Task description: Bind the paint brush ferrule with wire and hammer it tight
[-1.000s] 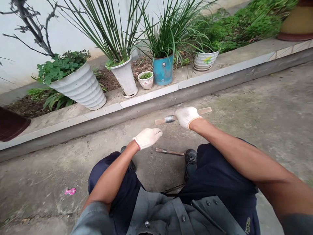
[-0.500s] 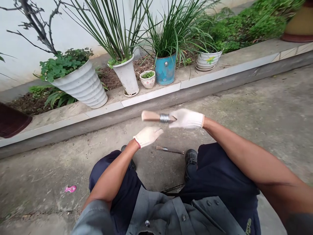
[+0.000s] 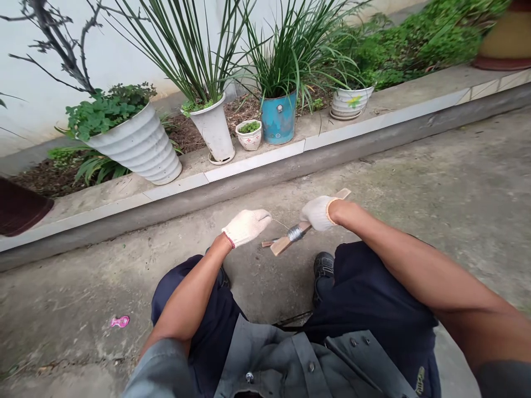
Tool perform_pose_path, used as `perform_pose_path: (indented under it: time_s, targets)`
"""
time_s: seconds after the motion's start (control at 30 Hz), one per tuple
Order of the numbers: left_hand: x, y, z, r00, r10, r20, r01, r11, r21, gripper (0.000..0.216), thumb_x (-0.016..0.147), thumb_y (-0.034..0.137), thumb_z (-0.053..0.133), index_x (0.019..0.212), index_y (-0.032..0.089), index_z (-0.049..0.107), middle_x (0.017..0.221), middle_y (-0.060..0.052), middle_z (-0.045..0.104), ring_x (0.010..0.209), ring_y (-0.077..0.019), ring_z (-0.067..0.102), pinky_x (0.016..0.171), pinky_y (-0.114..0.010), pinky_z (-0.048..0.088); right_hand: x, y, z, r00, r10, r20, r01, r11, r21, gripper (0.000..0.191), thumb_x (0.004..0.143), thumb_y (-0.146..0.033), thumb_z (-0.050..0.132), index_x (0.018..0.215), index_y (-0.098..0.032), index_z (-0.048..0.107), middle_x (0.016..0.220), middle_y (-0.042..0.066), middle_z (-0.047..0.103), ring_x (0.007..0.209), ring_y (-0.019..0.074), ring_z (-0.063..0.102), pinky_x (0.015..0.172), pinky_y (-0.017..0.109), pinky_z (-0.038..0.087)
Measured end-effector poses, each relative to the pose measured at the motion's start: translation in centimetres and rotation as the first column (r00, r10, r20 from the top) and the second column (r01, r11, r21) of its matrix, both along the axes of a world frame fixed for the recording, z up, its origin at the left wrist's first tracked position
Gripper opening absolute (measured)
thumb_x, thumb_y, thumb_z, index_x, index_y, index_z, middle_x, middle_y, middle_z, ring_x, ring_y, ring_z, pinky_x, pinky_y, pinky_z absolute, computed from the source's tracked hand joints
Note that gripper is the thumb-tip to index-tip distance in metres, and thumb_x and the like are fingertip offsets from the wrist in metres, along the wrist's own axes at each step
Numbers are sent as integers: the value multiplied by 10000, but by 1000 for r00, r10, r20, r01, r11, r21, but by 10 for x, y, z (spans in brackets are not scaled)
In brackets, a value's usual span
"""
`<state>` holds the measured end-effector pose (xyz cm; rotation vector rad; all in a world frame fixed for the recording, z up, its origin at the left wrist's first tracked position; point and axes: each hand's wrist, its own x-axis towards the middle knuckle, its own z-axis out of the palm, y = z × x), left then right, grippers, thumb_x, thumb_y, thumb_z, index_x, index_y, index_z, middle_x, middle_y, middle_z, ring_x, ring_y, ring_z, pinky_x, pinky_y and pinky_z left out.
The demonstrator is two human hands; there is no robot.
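Head view: R hand (image 3: 319,213), white knit glove, grips wooden strip (image 3: 282,245) near its upper end; strip tilted, held above concrete ground (image 3: 415,166), silver wire wrap (image 3: 296,232) around its middle. L hand (image 3: 246,226), also gloved, fingers closed, just left of strip; thin wire (image 3: 280,223) runs from wrap to near its fingertips, can't tell if pinched. Second flat stick (image 3: 267,242) lies on ground just under strip's lower end. Potted plants (image 3: 277,117) well beyond strip.

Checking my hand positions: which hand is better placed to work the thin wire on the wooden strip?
Your left hand, probably: the thin wire runs to its fingertips, while your right hand is occupied holding the wooden strip.
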<state>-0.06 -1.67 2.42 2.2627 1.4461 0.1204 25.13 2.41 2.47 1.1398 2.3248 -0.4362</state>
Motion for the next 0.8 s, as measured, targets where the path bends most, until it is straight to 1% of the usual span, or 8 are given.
perform_pose_path:
  time_s: [0.13, 0.23, 0.37, 0.47, 0.53, 0.63, 0.7, 0.8]
  targets:
    - [-3, 6, 3, 1000, -6, 16, 6, 1000, 7, 392, 1039, 403, 408, 1051, 224, 756, 858, -17, 751, 808, -174, 670, 773, -229, 469, 4, -3, -1, 954, 163, -251, -214, 958, -192, 54, 650, -199, 691, 675, -196, 643, 589, -23, 569, 541, 119, 462, 559, 281, 309]
    - [-3, 6, -2, 999, -27, 30, 28, 1000, -9, 398, 1047, 390, 393, 997, 213, 747, 845, -13, 737, 783, -166, 656, 767, -236, 469, 5, -1, 3, 920, 150, -362, -240, 945, -220, 135, 689, -296, 699, 738, -193, 627, 630, -51, 564, 581, 103, 461, 564, 257, 287]
    - [3, 4, -15, 997, -77, 14, 78, 995, -65, 388, 1053, 413, 410, 1017, 197, 730, 876, -42, 737, 809, -189, 658, 774, -264, 479, 2, 5, 16, 874, -31, -484, 6, 999, -52, 261, 777, -444, 660, 831, -192, 618, 726, -36, 609, 644, 107, 485, 583, 237, 297]
    - [10, 0, -24, 989, -150, 2, 150, 988, -22, 386, 1071, 374, 360, 1037, 208, 706, 940, -46, 739, 839, -189, 665, 781, -261, 470, -1, 16, 21, 818, -216, -533, 308, 947, 89, 367, 845, -545, 605, 943, -193, 643, 810, 15, 667, 696, 144, 550, 610, 246, 342]
    - [13, -2, -27, 976, -216, -22, 216, 976, 29, 367, 1071, 347, 353, 1041, 218, 695, 1007, -43, 734, 875, -187, 668, 796, -255, 461, -2, 23, 20, 809, -324, -490, 456, 872, 177, 409, 888, -558, 565, 1041, -194, 671, 878, 69, 707, 747, 190, 615, 650, 268, 388]
    - [15, -5, -28, 968, -243, -54, 245, 969, 34, 378, 1072, 371, 347, 1038, 232, 697, 1021, -39, 733, 878, -190, 672, 788, -255, 457, -2, 29, 10, 871, -381, -309, 473, 821, 321, 336, 928, -379, 547, 1116, -159, 717, 983, 171, 737, 874, 276, 690, 746, 334, 451]
    - [15, -6, -27, 970, -232, -76, 232, 973, 0, 402, 1071, 402, 343, 1017, 238, 706, 997, -39, 737, 853, -194, 674, 771, -260, 458, -3, 27, 0, 924, -356, -140, 383, 859, 341, 305, 898, -230, 557, 1101, -112, 752, 1020, 227, 738, 961, 318, 705, 809, 379, 470]
    - [11, -4, -22, 980, -177, -87, 174, 984, -48, 395, 1057, 427, 383, 1011, 236, 727, 1007, -47, 748, 860, -198, 678, 781, -262, 467, -8, 17, -15, 973, -226, 46, 208, 947, 243, 278, 817, -166, 623, 1028, -80, 784, 1028, 253, 738, 1005, 337, 701, 839, 395, 476]
